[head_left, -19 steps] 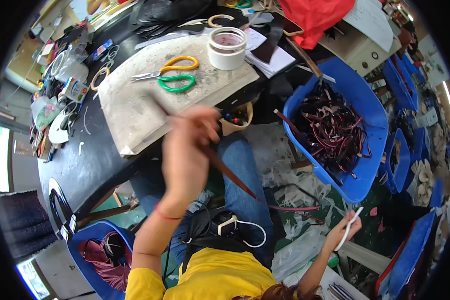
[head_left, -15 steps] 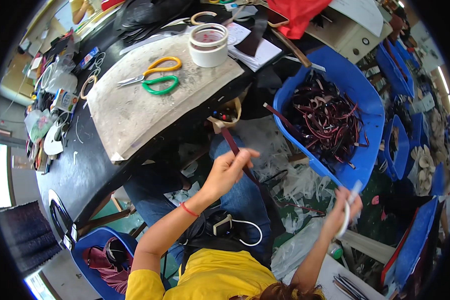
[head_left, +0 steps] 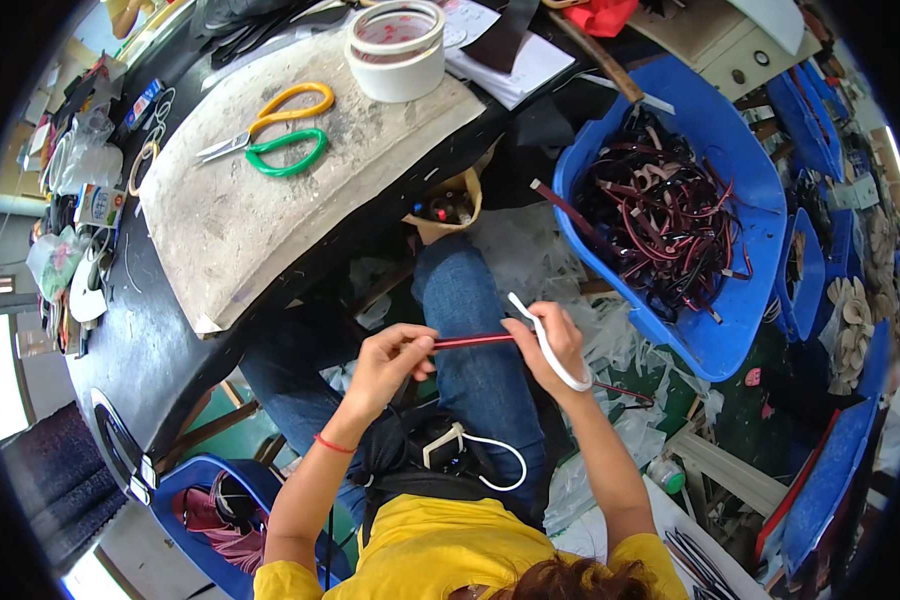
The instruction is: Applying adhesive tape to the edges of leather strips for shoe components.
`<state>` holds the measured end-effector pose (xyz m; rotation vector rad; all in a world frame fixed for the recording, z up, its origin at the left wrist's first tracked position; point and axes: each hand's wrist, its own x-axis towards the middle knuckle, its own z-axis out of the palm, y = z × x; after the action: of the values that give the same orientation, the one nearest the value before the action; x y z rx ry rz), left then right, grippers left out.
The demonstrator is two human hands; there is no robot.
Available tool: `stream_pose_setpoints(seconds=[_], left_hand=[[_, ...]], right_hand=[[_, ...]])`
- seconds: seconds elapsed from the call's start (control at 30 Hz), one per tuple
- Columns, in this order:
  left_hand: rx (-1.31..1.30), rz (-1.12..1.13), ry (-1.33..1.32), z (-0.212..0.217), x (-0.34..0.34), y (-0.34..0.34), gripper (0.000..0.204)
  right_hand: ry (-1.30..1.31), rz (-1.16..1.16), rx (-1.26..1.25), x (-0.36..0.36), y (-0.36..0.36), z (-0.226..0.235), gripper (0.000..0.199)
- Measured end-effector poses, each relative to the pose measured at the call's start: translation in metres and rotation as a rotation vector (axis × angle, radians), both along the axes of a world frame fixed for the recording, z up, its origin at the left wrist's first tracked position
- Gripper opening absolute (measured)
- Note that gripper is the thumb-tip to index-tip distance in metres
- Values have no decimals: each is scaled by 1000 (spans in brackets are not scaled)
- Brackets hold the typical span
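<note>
Cluttered workshop: a dark table runs from nine to twelve o'clock, carrying a pale worn work board with yellow-and-green scissors and a roll of tape at its far end. At two o'clock a blue tub is heaped with dark red and black straps.

Over the lap at centre, the left hand pinches one end of a thin dark red strip between thumb and fingertips, its grip narrow. The right hand is closed on the strip's other end and also holds a curved white strip along the palm.

To work it well, I would judge the red strip should be kept taut and level between both hands, so the white piece can be laid straight along it without twisting.
</note>
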<state>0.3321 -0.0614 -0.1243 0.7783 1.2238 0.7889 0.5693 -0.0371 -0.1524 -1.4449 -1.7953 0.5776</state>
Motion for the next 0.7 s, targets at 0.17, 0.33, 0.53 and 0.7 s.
stream_pose_setpoints(seconds=[0.17, 0.33, 0.53, 0.7], left_hand=[[-134, -50, -119, -24, 20, 2, 25], [-154, -165, -179, -19, 15, 8, 32], [-153, -181, -244, -21, 12, 7, 34], [-177, -156, -291, -24, 12, 4, 34]], right_hand=[[-118, -88, -18, 27, -4, -15, 17], [196, 71, -367, 11, -5, 14, 9], [301, 448, -588, -20, 8, 21, 19], [349, 397, -715, -27, 7, 19, 17]])
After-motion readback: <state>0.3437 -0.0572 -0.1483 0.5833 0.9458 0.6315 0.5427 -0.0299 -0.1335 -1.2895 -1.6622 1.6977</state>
